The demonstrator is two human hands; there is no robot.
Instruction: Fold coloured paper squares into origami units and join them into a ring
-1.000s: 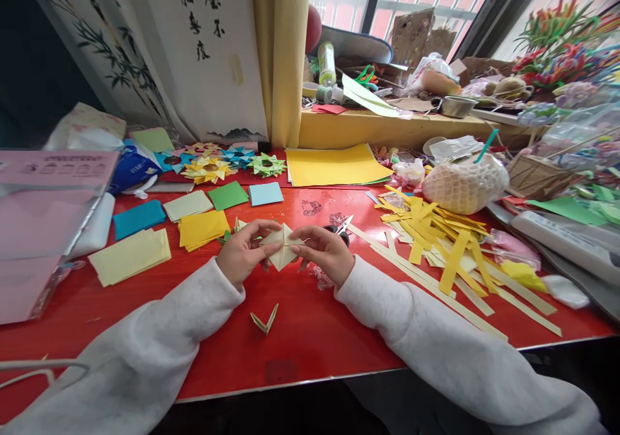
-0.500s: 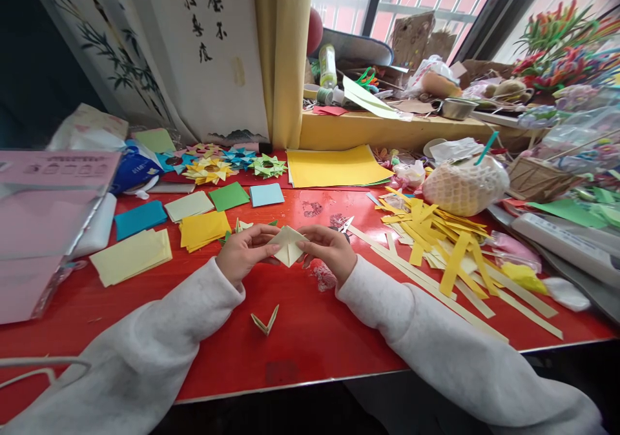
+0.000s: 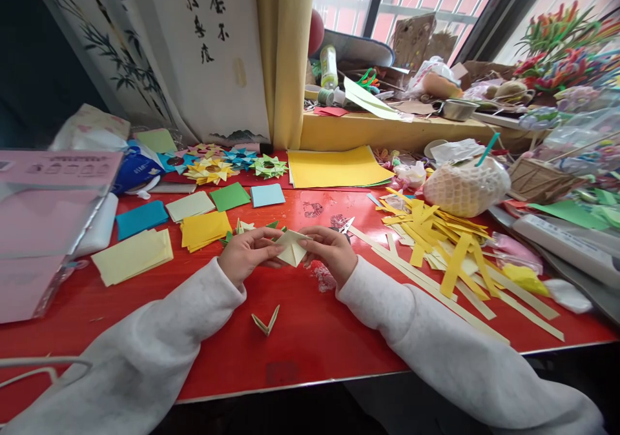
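Between my two hands is a small folded piece of cream paper (image 3: 292, 248), with creases meeting at its lower point. My left hand (image 3: 249, 253) pinches its left corner between thumb and fingers. The right corner is gripped by my right hand (image 3: 332, 249), fingers closed on it. Both hands hover just above the red table (image 3: 334, 338). A V-shaped folded paper piece (image 3: 266, 322) lies on the table below my left hand. Partly hidden behind my left hand are green and white folded pieces (image 3: 246, 226). Scissors (image 3: 347, 226) rest beyond my right hand.
Stacks of blue paper (image 3: 141, 219), yellow paper (image 3: 205, 231) and cream paper (image 3: 132, 257) lie on the left. Folded paper stars (image 3: 211, 170) sit at the back. Paper strips (image 3: 436, 241) are heaped on the right, near a net-wrapped coconut with a straw (image 3: 467, 186).
The cream paper has turned slightly and shifted a little to the right in my fingers. Both hands still hold it; the things on the table stay as they were.
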